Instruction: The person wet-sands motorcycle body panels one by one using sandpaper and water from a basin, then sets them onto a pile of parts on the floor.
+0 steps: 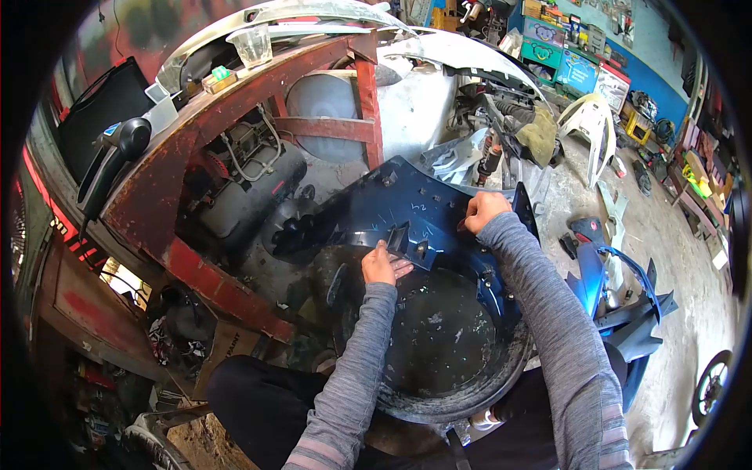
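Observation:
A glossy dark blue motorcycle body panel (pixel 423 200) lies tilted over the far side of a round black tub (pixel 439 406). Chalk-like marks show on the panel. My left hand (pixel 381 266) grips its near edge beside a raised tab, thumb on top and fingers partly underneath. My right hand (pixel 484 210) is closed in a pinch against the panel's right part; whatever is between its fingers is hidden. Dark water (pixel 439 329) with floating flecks and foam fills the tub between my forearms.
A worn red wooden bench (pixel 235 90) stands at left, holding a plastic cup (pixel 251 47) and a black heat-gun-like tool (pixel 129 141). Beneath it sits a compressor tank (pixel 262 188). Blue body parts (pixel 591 282) lie to the right, and a white fairing (pixel 589 129) stands farther back.

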`<state>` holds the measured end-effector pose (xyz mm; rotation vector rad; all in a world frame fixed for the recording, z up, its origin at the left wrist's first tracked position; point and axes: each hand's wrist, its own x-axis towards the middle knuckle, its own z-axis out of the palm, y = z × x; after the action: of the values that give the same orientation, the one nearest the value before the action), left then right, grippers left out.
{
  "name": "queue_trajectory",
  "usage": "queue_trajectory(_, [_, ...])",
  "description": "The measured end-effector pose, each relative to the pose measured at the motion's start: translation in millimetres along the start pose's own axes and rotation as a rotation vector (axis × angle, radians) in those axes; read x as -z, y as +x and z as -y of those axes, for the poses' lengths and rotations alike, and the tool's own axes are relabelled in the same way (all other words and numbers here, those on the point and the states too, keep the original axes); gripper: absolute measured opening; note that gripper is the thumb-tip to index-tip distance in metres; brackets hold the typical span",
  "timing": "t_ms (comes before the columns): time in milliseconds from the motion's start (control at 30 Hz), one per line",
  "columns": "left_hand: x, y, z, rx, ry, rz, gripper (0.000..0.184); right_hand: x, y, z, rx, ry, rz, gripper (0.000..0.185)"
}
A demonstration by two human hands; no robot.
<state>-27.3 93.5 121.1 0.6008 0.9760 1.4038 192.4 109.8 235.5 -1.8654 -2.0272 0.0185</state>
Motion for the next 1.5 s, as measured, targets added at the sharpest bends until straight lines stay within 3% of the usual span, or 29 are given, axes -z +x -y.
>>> queue_trajectory(67, [5.9, 2.3, 12.4, 0.073, 0.012, -0.050, 0.020, -13.0, -0.7, -4.7, -0.045, -0.021, 0.051, 0.020])
queue_trajectory(167, [19.5, 10.1, 44.5, 0.092, -0.049, 0.085, 0.017, -23.6, -3.1, -6.9, -0.022, -0.119, 0.027, 0.019])
queue_trajectory(500, [21.3, 8.4, 48.2, 0.093, -0.132, 0.282, 0.020, -15.5, 8.4, 6.9, 0.129, -0.298, -0.034, 0.012])
queue_trajectory(600, [6.4, 2.5, 43.2, 0.065, -0.131, 0.222, 0.018, -9.5, 12.5, 2.9, 0.188, -0.279, -0.033, 0.012])
queue_trajectory(667, [4.9, 3.9, 45.7, 0.135, -0.255, 0.071, 0.016, -12.8, 13.6, -2.6, 0.215, -0.241, -0.057, 0.012])
queue_trajectory(800, [2.1, 5.4, 46.4, 0.158, -0.155, -0.046, 0.012, -14.5, 12.0, -2.5, 0.205, -0.248, -0.024, 0.012])
queue_trajectory(900, [2.7, 10.1, 50.2, 0.097, -0.203, 0.094, 0.007, -22.8, 7.4, -6.3, 0.243, -0.245, -0.116, 0.008])
queue_trajectory(967, [4.1, 13.4, 57.4, 0.087, -0.215, 0.069, 0.007, -28.8, -4.5, 2.1, 0.426, -0.103, -0.554, 0.007])
queue_trajectory(1100, [5.3, 21.8, 60.7, 0.091, -0.187, 0.047, 0.015, -65.7, -52.0, 26.0, 0.285, 0.232, -0.511, 0.007])
queue_trajectory(1167, [2.5, 23.6, 57.7, 0.100, -0.174, 0.057, 0.019, -106.3, -83.3, 31.1, -0.006, 0.466, -0.411, 0.004])
queue_trajectory(1233, [0.6, 23.3, 51.1, 0.140, -0.151, 0.028, 0.022, -154.8, -118.2, 20.7, -0.305, 0.550, -0.205, 0.012])
queue_trajectory(1267, [1.0, 25.2, 50.3, 0.140, -0.139, 0.064, 0.026, -184.7, -137.2, 14.1, -0.429, 0.455, -0.147, 0.012])
queue_trajectory(1333, [0.7, 26.9, 48.1, 0.174, -0.170, 0.054, 0.027, -244.0, -174.5, -20.2, -0.698, 0.432, 0.225, 0.019])
queue_trajectory(1400, [-1.8, 23.5, 45.2, 0.216, -0.195, 0.029, 0.035, -269.5, -207.8, -43.3, -0.770, 0.317, 0.456, 0.023])
queue_trajectory(1500, [0.4, 27.2, 49.1, 0.248, -0.290, 0.051, 0.041, -278.5, -223.2, -61.5, -0.845, 0.251, 0.605, 0.024])
